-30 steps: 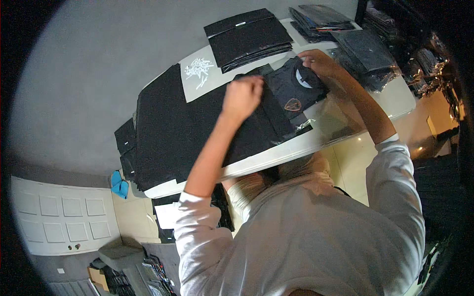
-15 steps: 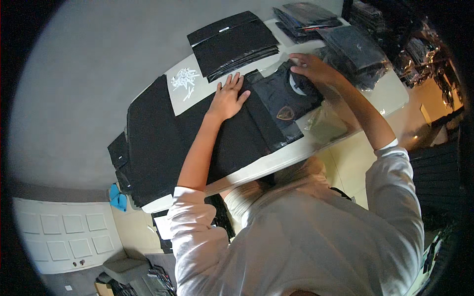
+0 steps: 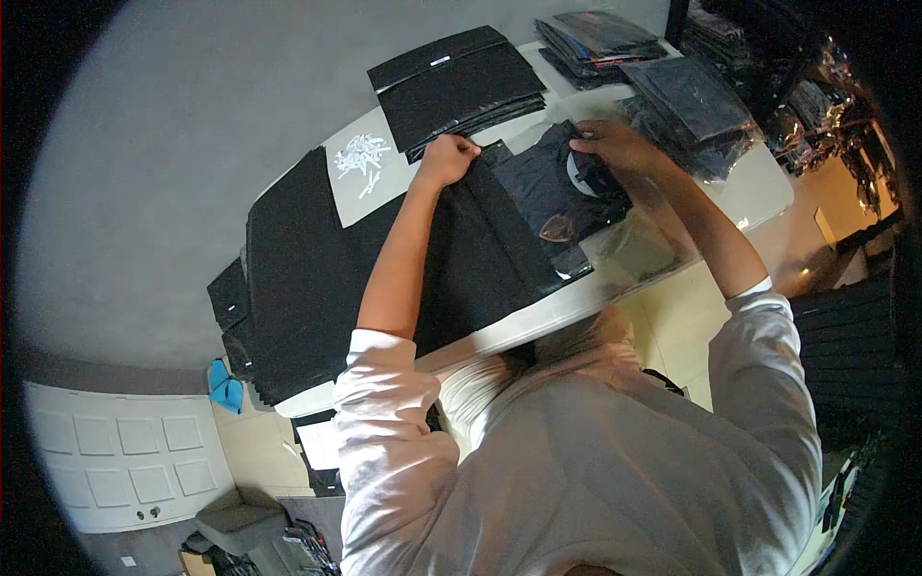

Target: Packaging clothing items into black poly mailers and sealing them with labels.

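A folded black shirt (image 3: 538, 187) lies on the table with its collar to the right. It shows a small shield-shaped emblem and a pale patch inside the neck, and clear plastic film shines around it. My right hand (image 3: 619, 146) pinches the shirt's far edge by the collar. Left of the shirt, wide black cloth (image 3: 451, 250) covers much of the table. My left hand (image 3: 448, 160) is closed at the far edge of this cloth, close to the shirt's upper left corner. Just what its fingertips grip is hidden.
Behind my left hand lies a stack of black folded pieces (image 3: 461, 82). Small white strips (image 3: 360, 154) form a pile on the white table (image 3: 370, 206). Bagged dark garments (image 3: 691, 96) are stacked at the far right. Clear plastic (image 3: 634, 250) lies near the front edge.
My left hand has gone from lying flat with fingers spread to closed at the cloth's far edge. My right hand has shifted slightly right and nearer, its fingers tighter on the shirt.
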`<move>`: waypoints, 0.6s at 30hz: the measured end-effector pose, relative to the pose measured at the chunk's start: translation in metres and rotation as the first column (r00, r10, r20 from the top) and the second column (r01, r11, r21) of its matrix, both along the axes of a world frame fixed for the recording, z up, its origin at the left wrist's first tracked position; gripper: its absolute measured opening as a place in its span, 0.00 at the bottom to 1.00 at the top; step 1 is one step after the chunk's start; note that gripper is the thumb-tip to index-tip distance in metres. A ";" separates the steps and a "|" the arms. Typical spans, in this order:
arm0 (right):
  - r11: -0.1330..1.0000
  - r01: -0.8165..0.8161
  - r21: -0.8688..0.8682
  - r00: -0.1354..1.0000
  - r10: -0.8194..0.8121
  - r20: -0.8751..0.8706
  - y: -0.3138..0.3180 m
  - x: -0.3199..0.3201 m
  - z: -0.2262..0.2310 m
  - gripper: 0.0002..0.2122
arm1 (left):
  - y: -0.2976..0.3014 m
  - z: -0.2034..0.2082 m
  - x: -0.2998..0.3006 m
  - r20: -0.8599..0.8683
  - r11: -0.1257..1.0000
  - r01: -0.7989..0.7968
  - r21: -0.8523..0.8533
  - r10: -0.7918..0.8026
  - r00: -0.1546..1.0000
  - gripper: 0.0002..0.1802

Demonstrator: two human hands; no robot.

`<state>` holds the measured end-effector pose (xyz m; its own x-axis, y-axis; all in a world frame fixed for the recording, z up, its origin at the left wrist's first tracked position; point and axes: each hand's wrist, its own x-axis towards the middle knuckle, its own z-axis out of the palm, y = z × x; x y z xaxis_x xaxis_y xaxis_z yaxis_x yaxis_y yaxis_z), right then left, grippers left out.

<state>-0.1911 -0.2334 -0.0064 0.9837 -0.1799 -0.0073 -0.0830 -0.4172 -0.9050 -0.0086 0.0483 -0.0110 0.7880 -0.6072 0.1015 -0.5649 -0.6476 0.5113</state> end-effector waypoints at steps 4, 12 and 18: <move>0.999 -0.017 -0.031 0.995 0.014 -0.097 0.003 0.002 0.010 0.34 | 0.000 -0.011 0.025 -0.219 0.998 0.055 -0.034 -0.061 0.974 0.15; 0.861 -0.132 0.492 0.982 0.180 -0.052 0.036 -0.006 0.023 0.27 | 0.000 0.001 0.020 -0.564 0.973 -0.054 -0.224 -0.084 0.821 0.17; 0.914 -0.068 0.399 0.964 0.163 -0.209 0.027 0.014 -0.008 0.26 | -0.004 0.004 0.014 -0.598 0.959 -0.086 -0.269 -0.096 0.796 0.14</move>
